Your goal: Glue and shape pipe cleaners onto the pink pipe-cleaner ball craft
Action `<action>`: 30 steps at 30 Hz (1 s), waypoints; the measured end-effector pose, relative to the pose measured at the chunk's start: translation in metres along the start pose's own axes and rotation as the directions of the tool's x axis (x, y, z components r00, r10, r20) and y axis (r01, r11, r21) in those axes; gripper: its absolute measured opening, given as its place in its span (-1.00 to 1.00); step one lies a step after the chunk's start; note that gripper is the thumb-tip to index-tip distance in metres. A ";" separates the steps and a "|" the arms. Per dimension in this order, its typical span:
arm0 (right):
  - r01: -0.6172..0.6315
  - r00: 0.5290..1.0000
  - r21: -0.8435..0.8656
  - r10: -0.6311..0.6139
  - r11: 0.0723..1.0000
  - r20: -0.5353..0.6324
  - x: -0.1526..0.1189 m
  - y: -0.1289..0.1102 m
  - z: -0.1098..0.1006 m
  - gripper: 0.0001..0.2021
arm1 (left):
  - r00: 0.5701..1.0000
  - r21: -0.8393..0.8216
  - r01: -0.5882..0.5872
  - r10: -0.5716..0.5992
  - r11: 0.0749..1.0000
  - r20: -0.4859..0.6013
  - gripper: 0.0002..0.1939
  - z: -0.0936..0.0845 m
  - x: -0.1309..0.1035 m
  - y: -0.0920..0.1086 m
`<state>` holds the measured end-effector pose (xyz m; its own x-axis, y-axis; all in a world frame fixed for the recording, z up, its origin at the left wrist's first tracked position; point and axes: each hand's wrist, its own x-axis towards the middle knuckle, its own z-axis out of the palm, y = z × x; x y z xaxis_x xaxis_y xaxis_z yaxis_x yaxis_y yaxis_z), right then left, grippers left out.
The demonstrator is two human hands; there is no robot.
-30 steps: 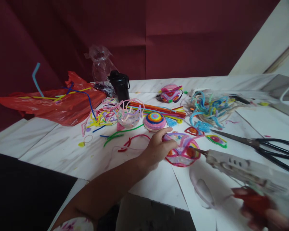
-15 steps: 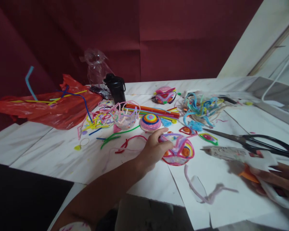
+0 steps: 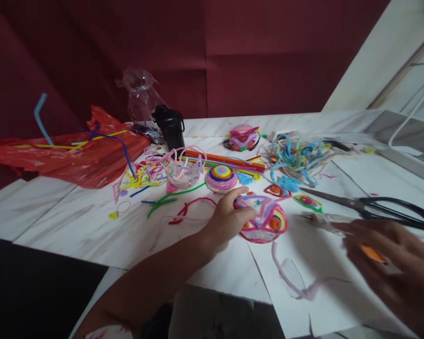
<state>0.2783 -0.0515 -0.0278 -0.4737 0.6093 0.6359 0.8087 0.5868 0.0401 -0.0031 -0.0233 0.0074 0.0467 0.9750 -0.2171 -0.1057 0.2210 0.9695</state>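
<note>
My left hand (image 3: pixel 228 221) rests on the left rim of a round, many-coloured pipe-cleaner piece (image 3: pixel 268 221) and presses it onto the white table. My right hand (image 3: pixel 395 268) is blurred at the lower right, fingers spread over the rear of a white glue gun (image 3: pixel 323 219). The gun lies on a white paper sheet (image 3: pixel 325 301) with its nozzle pointing at the round piece, and its orange trigger shows by my fingers. A loose pink pipe cleaner (image 3: pixel 289 282) lies curled on the sheet in front of it.
Black scissors (image 3: pixel 374 207) lie just behind the gun. Further back are a spiral disc (image 3: pixel 221 178), a small woven bowl (image 3: pixel 183 169), straight sticks, a blue tangle of pipe cleaners (image 3: pixel 297 157), a black container (image 3: pixel 171 127) and a red plastic bag (image 3: pixel 74 155).
My right hand drew the glue gun away from the round piece, laid it on the paper and spread its fingers over it. My left hand stayed on the piece.
</note>
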 end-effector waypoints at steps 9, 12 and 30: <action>0.231 0.973 0.116 -0.227 0.966 -0.048 0.068 -0.088 -0.003 -0.71 | 1.000 0.047 -0.027 0.027 0.999 0.001 -0.27 0.001 -0.002 0.001; 0.241 0.971 0.025 -0.240 0.970 -0.018 0.068 -0.084 0.003 -0.67 | 1.000 0.053 -0.029 0.029 0.998 0.011 -0.27 0.002 -0.002 0.000; 0.309 0.951 -0.043 -0.307 0.950 0.045 0.073 -0.083 0.001 -0.68 | 1.000 0.080 -0.029 0.028 0.996 0.010 -0.24 0.003 -0.004 0.001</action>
<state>0.1761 -0.0558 0.0144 -0.7143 0.4235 0.5571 0.6372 0.7228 0.2675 -0.0008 -0.0269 0.0095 0.0532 0.9806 -0.1889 -0.0274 0.1905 0.9813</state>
